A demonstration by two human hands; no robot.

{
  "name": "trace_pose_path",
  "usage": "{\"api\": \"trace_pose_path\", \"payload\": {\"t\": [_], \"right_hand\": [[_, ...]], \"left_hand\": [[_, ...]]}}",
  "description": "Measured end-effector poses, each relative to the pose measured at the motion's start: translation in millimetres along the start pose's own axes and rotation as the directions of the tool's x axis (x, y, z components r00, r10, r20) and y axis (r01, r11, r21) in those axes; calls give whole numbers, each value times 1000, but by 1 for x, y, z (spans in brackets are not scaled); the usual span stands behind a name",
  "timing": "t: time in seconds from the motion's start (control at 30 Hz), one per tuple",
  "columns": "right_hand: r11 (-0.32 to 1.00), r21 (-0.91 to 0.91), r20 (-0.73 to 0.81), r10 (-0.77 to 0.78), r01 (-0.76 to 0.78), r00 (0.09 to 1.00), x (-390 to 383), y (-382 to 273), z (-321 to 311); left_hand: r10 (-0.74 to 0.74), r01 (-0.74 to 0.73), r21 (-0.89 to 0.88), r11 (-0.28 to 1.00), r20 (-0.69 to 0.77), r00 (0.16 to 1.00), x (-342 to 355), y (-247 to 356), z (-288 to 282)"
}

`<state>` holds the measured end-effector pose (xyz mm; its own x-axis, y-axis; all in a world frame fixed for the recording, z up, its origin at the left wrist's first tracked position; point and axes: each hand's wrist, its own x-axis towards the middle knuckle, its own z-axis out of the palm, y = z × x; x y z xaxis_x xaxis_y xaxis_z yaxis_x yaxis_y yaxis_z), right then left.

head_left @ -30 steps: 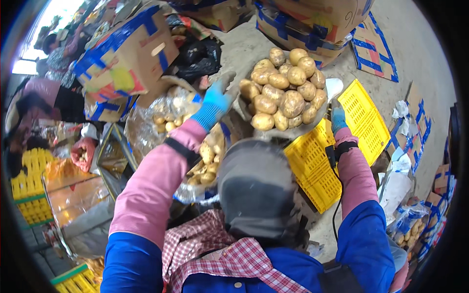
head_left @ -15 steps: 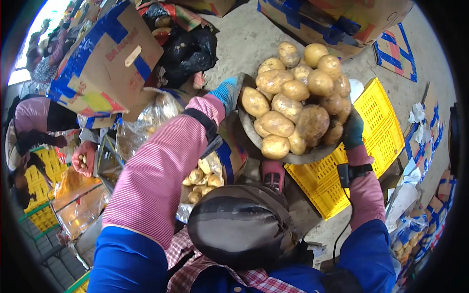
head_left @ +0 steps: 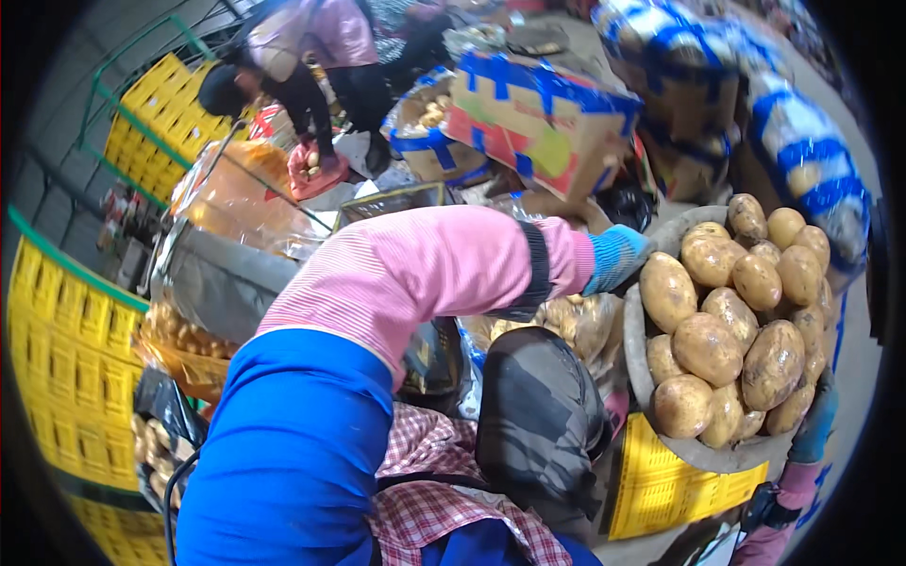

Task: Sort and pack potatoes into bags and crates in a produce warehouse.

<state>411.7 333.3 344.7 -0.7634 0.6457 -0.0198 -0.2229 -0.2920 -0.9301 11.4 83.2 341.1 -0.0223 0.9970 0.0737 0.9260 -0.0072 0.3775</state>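
Note:
A wide grey basin (head_left: 694, 455) heaped with potatoes (head_left: 710, 349) is held up at the right of the view. On its upper left rim, my left hand (head_left: 618, 259), in a blue and grey glove, is closed. My right hand (head_left: 816, 420), gloved too, grips the basin's lower right side; its fingers are partly hidden beneath the basin. The potatoes are pale brown, some smeared with dirt. Below the basin a yellow plastic crate (head_left: 651, 495) shows in part. Near my left forearm, more potatoes (head_left: 566, 323) lie in a clear plastic lining.
A cardboard box (head_left: 538, 127) with blue tape stands ahead, with taped bundles (head_left: 812, 174) to its right. Another person (head_left: 316, 57) bends over a red sack (head_left: 316, 174) at the far left. Stacked yellow crates (head_left: 71, 368) and a grey bin (head_left: 222, 283) stand at left.
The view has swung left, so the basin now appears farther right, and the stacked crates and bending person show more fully. Both hands keep their hold on the basin.

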Motion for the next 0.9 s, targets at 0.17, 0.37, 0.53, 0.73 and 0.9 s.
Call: {"api": "trace_pose_path", "payload": {"t": [0.17,0.37,0.53,0.73,0.9], "right_hand": [[985,-166,134,-32,54,990,-8,-48,57],[998,-24,509,67,-64,858,26,-63,209],[979,-55,667,182,-196,723,99,31,364],[977,-187,541,186,-98,820,149,151,458],[706,-651,322,-76,279,944,191,254,472]], "left_hand": [[-181,164,-98,982,-204,962,-116,60,-77],[-766,-13,-998,58,-53,640,-230,64,-131],[-843,259,-897,358,-192,502,-381,27,-156],[-723,634,-388,669,-536,435,-481,-18,-126],[-996,-138,-986,89,-92,15,-470,-58,-90]]}}
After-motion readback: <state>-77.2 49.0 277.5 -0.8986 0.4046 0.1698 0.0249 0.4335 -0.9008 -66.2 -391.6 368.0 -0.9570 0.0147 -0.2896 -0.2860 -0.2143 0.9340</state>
